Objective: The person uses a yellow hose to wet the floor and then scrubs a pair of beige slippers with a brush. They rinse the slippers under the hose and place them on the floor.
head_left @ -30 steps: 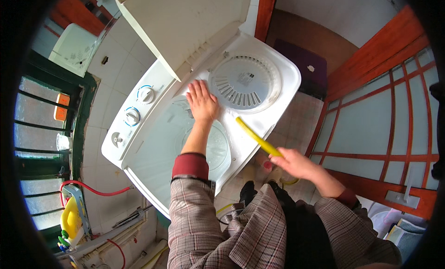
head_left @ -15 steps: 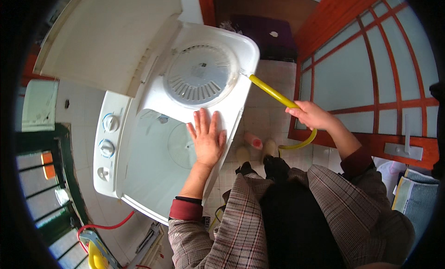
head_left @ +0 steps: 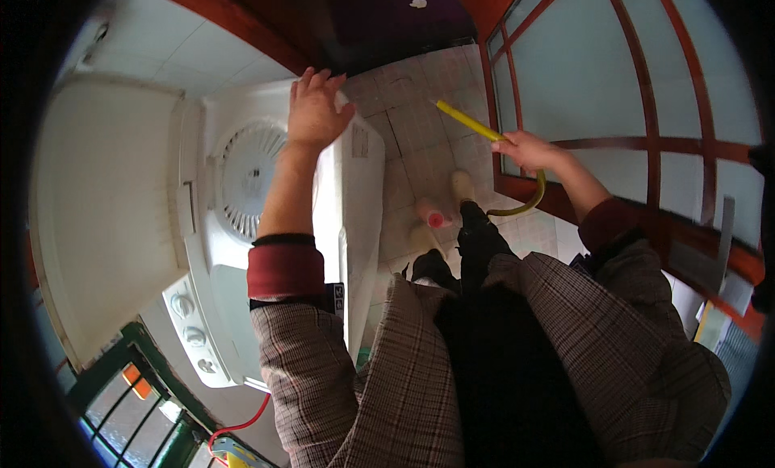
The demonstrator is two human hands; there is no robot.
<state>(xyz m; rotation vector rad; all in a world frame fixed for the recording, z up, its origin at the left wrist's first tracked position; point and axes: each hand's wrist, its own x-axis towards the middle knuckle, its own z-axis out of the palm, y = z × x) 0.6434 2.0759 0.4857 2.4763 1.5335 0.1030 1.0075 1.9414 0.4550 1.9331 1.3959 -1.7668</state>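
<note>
My left hand (head_left: 316,111) reaches over the far right corner of a white twin-tub washing machine (head_left: 362,190). Its fingers are stretched and spread, and whether they rest on the corner I cannot tell. Around a flexible yellow hose (head_left: 470,123), the fingers of my right hand (head_left: 526,149) are closed. One hose end points up and left, apart from the machine; the rest curves down behind the hand. The machine's wide lid (head_left: 109,202) is raised at the left. A round slotted cover (head_left: 252,173) is partly hidden by my left forearm. Control knobs (head_left: 182,306) line the near left panel.
A wooden door with glass panes (head_left: 589,81) stands at the right, its metal handle (head_left: 726,242) low down. On the tiled floor (head_left: 408,137), a pinkish-red object (head_left: 433,216) lies between my feet. A dark purple box (head_left: 395,16) sits at the far end. A red hose (head_left: 242,426) runs near the barred window (head_left: 149,407).
My left hand has gone from the middle of the machine's top to its far corner. The hose end has come away from the machine's edge. The machine now appears turned and farther left.
</note>
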